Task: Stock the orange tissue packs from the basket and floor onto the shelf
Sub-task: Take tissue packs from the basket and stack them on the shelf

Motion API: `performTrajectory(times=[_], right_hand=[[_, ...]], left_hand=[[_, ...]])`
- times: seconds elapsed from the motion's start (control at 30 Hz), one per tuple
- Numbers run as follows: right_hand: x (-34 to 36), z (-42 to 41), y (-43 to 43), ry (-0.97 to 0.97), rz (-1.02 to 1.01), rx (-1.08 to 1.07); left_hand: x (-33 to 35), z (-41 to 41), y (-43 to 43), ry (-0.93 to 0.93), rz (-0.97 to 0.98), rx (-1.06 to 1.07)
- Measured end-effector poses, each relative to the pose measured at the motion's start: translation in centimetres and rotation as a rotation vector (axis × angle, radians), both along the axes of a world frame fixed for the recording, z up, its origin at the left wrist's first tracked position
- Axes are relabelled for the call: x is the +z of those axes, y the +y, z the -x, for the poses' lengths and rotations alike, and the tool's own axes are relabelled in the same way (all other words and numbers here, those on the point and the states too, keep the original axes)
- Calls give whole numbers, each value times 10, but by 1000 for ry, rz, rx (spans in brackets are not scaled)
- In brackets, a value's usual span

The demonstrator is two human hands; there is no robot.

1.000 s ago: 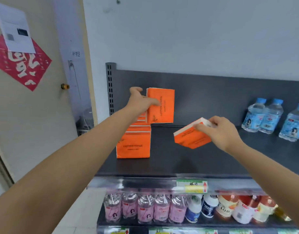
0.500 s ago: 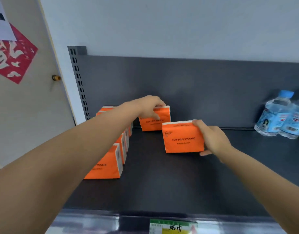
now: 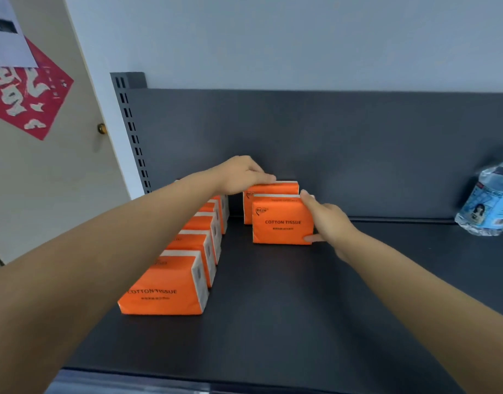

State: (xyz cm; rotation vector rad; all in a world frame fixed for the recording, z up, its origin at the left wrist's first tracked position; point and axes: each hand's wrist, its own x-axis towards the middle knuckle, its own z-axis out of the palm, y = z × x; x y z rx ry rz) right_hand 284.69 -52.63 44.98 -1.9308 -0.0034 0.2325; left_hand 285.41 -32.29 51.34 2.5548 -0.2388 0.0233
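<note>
Two orange tissue packs stand upright at the back of the dark shelf (image 3: 315, 294), one behind the other. My left hand (image 3: 243, 174) rests on top of the rear pack (image 3: 273, 189), against the back panel. My right hand (image 3: 327, 223) grips the right end of the front pack (image 3: 281, 221), thumb on its top and fingers at its lower edge. To the left, a row of several orange packs (image 3: 170, 282) runs from the front of the shelf to the back; my left forearm hides part of it. No basket or floor is in view.
Water bottles (image 3: 491, 203) stand at the shelf's right edge. The slotted shelf upright (image 3: 131, 132) rises at the left, with a door (image 3: 46, 180) and a red paper sign (image 3: 26, 92) beyond it. Bare dark shelf lies between the packs and the bottles.
Both packs have come down onto the shelf and moved back. The right hand pushed its pack up against the left hand's pack. The camera has moved closer.
</note>
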Motion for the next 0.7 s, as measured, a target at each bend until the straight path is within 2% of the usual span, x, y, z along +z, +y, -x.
performTrajectory(times=[0.13, 0.3, 0.47, 0.57, 0.7], right_hand=[[1, -6, 25, 40, -58, -21], [0, -8, 32, 48, -87, -20], [-2, -7, 27, 57, -164, 41], [0, 3, 22, 34, -102, 2], [15, 32, 15, -116, 132, -103]], left_hand=[[-3, 3, 6, 36, -134, -45], [-6, 5, 7, 6, -153, -101], [-3, 13, -1, -15, -267, -90], [-2, 22, -4, -43, -289, -74], [4, 44, -6, -114, -299, -95]])
